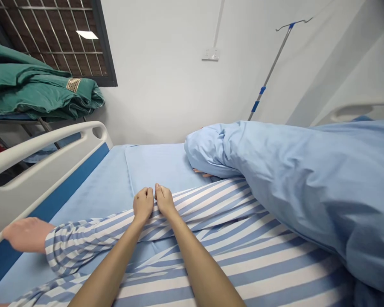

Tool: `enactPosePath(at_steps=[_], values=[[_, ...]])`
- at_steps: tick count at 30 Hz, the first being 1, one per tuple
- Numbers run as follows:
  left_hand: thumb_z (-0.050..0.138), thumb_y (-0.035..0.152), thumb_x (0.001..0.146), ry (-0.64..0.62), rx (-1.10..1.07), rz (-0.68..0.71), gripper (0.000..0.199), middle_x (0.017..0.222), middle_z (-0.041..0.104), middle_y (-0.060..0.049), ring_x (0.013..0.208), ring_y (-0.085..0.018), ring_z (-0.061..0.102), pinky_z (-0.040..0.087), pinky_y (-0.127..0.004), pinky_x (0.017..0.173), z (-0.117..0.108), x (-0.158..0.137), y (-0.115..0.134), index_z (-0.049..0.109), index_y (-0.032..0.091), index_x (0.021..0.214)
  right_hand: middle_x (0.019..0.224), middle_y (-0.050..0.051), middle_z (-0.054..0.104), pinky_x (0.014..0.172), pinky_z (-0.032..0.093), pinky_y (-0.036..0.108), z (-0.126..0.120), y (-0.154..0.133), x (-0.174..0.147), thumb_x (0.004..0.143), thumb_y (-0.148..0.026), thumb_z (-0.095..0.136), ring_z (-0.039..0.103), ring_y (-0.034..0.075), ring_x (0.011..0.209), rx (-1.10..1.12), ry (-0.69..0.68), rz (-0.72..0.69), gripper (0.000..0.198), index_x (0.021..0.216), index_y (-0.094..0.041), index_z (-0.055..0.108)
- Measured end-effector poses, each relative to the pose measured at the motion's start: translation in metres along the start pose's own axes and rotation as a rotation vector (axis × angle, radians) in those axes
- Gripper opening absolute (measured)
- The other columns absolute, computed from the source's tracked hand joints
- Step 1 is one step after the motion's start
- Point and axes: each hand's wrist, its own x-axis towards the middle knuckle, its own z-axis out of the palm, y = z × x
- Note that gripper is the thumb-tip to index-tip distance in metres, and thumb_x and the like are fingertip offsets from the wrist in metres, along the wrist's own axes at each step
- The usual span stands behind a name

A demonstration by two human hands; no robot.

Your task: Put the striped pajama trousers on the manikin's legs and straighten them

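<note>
My left hand is closed in a fist over the far leg of a lying figure in blue-and-white striped trousers. Beside it, a small gap away, my right hand is also a fist, thumb side up. No cloth shows between the fingers of either hand. I cannot tell whether the fists press on the leg. The figure's bare foot sticks out of the trouser cuff at the left. Fingertips of the lying figure peek from under a light blue quilt.
The bed has a light blue sheet and a white-and-blue end board on the left. Behind it lies a green folded quilt. An IV pole stands at the wall on the far side.
</note>
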Motion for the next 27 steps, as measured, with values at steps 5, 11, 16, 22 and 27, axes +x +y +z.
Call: enactPosePath(at_steps=[5,11,16,22,27], values=[[0.040,0.033,0.070,0.067,-0.569,-0.234,0.019,0.044,0.032,0.007,0.044,-0.009,0.031,0.026,-0.022,0.047,0.011,0.017,0.037,0.036,0.021,0.056,0.049,-0.003,0.042,0.051,0.031,0.022,-0.003,0.000,0.003,0.087,-0.047,0.029,0.040,0.010,0.049,0.122,-0.002,0.042,0.046,0.053,-0.019,0.042],[0.040,0.035,0.077,0.169,-0.269,-0.084,0.023,0.053,0.046,0.004,0.054,-0.010,0.041,0.031,-0.023,0.055,0.029,0.001,0.029,0.039,0.021,0.059,0.054,-0.003,0.045,0.051,0.034,0.022,-0.006,-0.002,0.004,0.083,-0.045,0.037,0.040,0.010,0.054,0.279,0.065,0.118,0.038,0.058,-0.018,0.046],[0.036,0.032,0.083,0.074,-0.056,0.010,0.021,0.060,0.053,0.002,0.058,-0.012,0.046,0.032,-0.023,0.060,0.032,-0.006,0.018,0.040,0.022,0.064,0.053,-0.003,0.041,0.050,0.035,0.021,-0.005,-0.001,0.006,0.081,-0.044,0.040,0.037,0.010,0.054,0.326,0.144,0.166,0.034,0.058,-0.018,0.042],[0.036,0.031,0.084,0.032,0.000,-0.018,0.021,0.062,0.058,0.000,0.059,-0.014,0.049,0.030,-0.023,0.058,0.029,-0.003,0.020,0.045,0.023,0.068,0.054,-0.004,0.039,0.050,0.035,0.021,-0.003,0.003,0.005,0.080,-0.044,0.039,0.036,0.010,0.054,0.313,0.137,0.169,0.032,0.060,-0.020,0.039],[0.034,0.031,0.085,-0.007,0.051,-0.029,0.022,0.065,0.060,-0.002,0.062,-0.016,0.052,0.027,-0.024,0.057,0.027,-0.007,0.022,0.048,0.023,0.071,0.049,-0.004,0.037,0.050,0.031,0.022,-0.020,-0.013,0.016,0.081,-0.041,0.036,0.035,0.010,0.052,0.008,0.044,0.158,0.035,0.053,-0.020,0.037]])
